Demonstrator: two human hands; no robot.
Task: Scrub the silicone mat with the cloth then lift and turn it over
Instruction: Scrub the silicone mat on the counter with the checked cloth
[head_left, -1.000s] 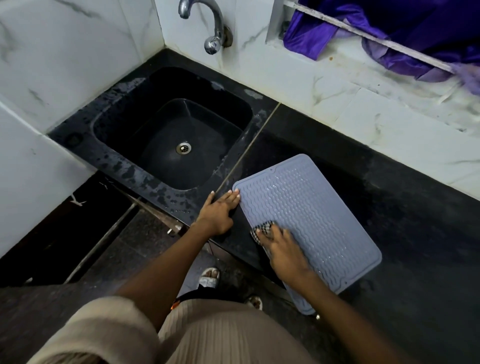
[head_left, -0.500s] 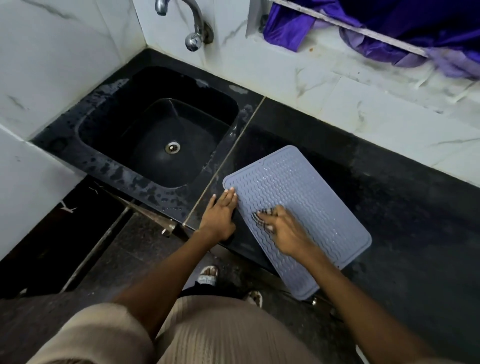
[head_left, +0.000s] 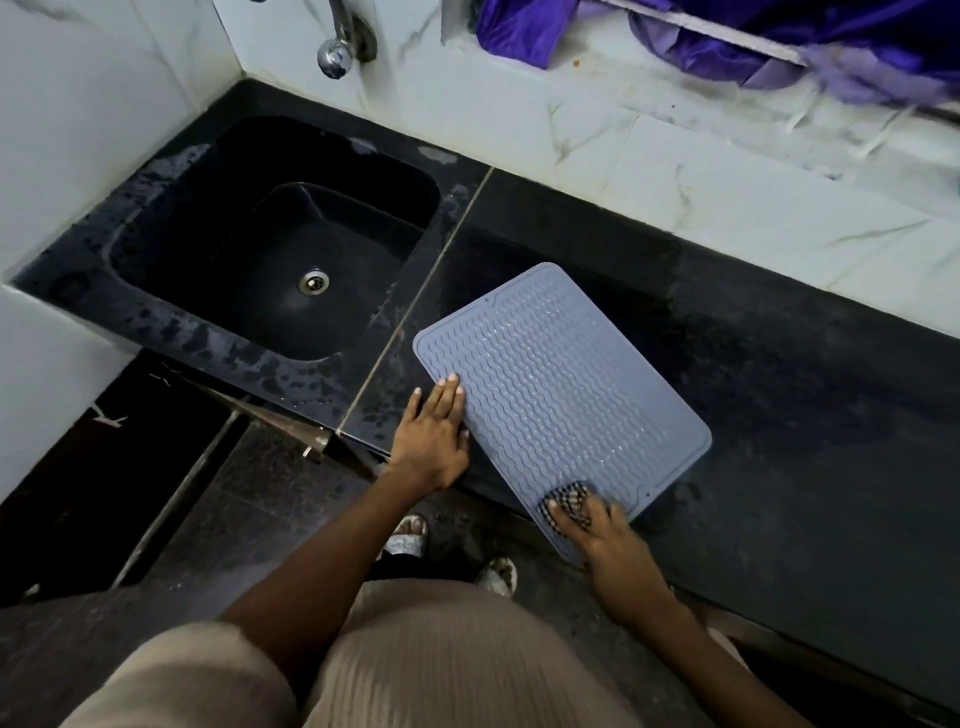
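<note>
Head view of a scrubbing stroke on a grey silicone mat (head_left: 563, 395), which lies flat and ribbed side up on the black countertop (head_left: 805, 415), just right of the sink (head_left: 275, 260), with its near corner reaching or slightly overhanging the counter's front edge. The left hand (head_left: 434, 441) lies flat with straight fingers, its fingertips resting on the mat's left border to pin it down. The right hand (head_left: 608, 540) presses a checked cloth (head_left: 569, 501) against the mat's near corner; its fingers appear bent over the bunched cloth, though how tightly they grip cannot be told. Scrubbing appears to be in hand, and the lift and turn are not yet done. Risks, as judged from this layout: the counter looks wet in patches near the sink, so a hard stroke may slide the mat from under the light hold of the left fingertips; pressure at the near corner may fold that corner over the counter's front edge or drag the mat off it; and a limp, wet mat lifted by one edge may sag, slip from the fingers, or drip on the floor near the feet (head_left: 410, 535). The tap (head_left: 337, 52) and a purple fabric (head_left: 727, 31) on the ledge stay apart from the work.
</note>
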